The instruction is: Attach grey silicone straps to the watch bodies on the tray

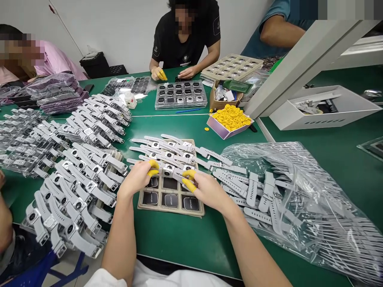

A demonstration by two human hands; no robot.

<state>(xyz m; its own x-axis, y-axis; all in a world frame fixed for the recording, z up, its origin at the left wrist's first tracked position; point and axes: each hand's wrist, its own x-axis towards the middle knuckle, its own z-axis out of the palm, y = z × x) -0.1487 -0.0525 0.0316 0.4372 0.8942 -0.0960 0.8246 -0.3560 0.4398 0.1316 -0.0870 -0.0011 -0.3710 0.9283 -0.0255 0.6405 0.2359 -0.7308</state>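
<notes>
Over a beige tray (197,212), my left hand (136,177) and my right hand (208,189) pinch a smartwatch (168,172) with a grey strap between them. Yellow finger cots cover the thumb and forefinger of both hands. The watch's back, with a round dark sensor, faces up; my left fingers are on its left strap side, my right fingers on its right strap. Behind it, several finished-looking watches (169,154) with straps lie across the tray. Square black watch faces (171,200) sit in the tray's front pockets.
Stacked trays of strapped watches (79,204) fill the left. Loose grey straps (253,189) spill from a clear plastic bag (299,153) on the right. Beyond stand a box of yellow finger cots (230,118), a white bin (326,119) and a sloping post (299,67). A co-worker (187,40) sits opposite.
</notes>
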